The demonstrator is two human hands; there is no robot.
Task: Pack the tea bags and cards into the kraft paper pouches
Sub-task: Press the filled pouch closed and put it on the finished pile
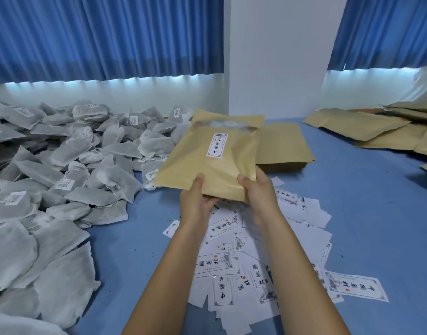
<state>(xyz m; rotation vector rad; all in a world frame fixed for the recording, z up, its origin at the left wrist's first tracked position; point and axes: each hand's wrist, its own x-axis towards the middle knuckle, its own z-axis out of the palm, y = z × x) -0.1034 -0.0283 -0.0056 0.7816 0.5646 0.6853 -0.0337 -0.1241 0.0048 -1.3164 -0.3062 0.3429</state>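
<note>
Head view: both hands hold one kraft paper pouch (pixel 212 160) in the middle of the frame, raised above the blue table (pixel 352 213). The left hand (pixel 195 201) grips the pouch's near edge, thumb on top and fingers curled underneath. The right hand (pixel 258 194) grips the near right corner the same way, thumb on top, fingers hidden below. The pouch's far end gapes open, something pale showing inside, and a white label (pixel 216 145) with dark characters sits on its front. A large heap of grey tea bags (pixel 62 170) fills the left of the frame. White printed cards (pixel 256 262) lie scattered under the forearms, lower centre. A flat stack of empty pouches (pixel 282 146) lies just behind the held one, and more pouches (pixel 381 126) are piled at the right edge. Blue curtains (pixel 106 37) hang along the top.
</note>
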